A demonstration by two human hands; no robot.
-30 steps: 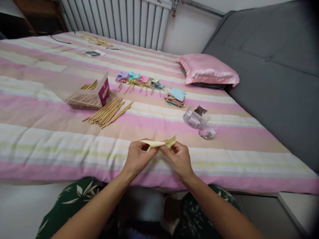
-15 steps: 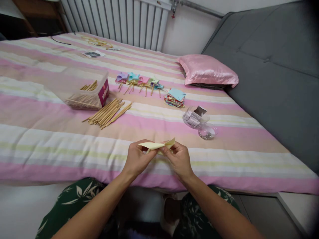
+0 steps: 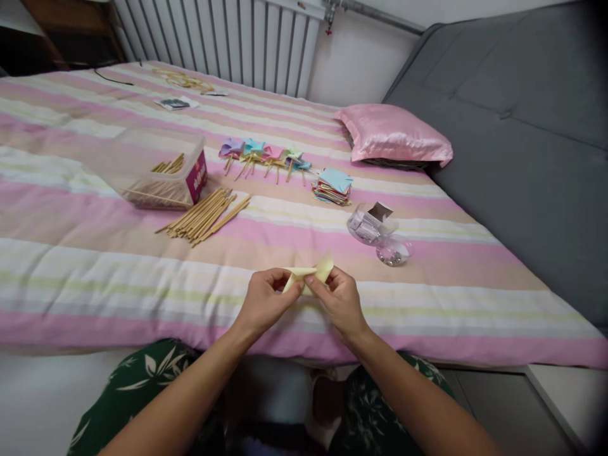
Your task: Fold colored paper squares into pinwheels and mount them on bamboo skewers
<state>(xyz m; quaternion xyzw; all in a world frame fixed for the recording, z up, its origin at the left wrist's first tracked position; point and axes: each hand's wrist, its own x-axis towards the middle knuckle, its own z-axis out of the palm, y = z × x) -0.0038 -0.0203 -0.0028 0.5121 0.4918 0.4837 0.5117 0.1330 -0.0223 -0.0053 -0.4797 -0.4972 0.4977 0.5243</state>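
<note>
both hands are closed on one small folded piece of yellow paper (image 3: pixel 308 277), held just above the near edge of the bed. the left hand (image 3: pixel 264 303) pinches its left part between thumb and fingertips, and the right hand (image 3: pixel 340 302) pinches the right part, with one pointed flap sticking up between them. the fingers are curled tight, with no gap visible beyond the thickness of the paper.

a slip could be judged likely if either pinch is loosened: the paper is light and springy, so a fold could open or the piece could drop to the floor past the bed's edge. a tear at the pointed flap could be caused by pulling the two hands apart too hard.

the work is done over a striped bedcover (image 3: pixel 95 266) in pink, cream and pale green. on it are laid a loose bundle of wooden sticks (image 3: pixel 204 215), a clear plastic box (image 3: pixel 156 168) with more sticks inside, a row of coloured paper pinwheels (image 3: pixel 263 154), a stack of coloured paper squares (image 3: pixel 333 185) and two small clear dishes (image 3: pixel 380 237). a pink pillow (image 3: pixel 394 136) rests near a grey padded headboard (image 3: pixel 522 126), and a white radiator (image 3: pixel 228 38) stands against the far wall.
</note>
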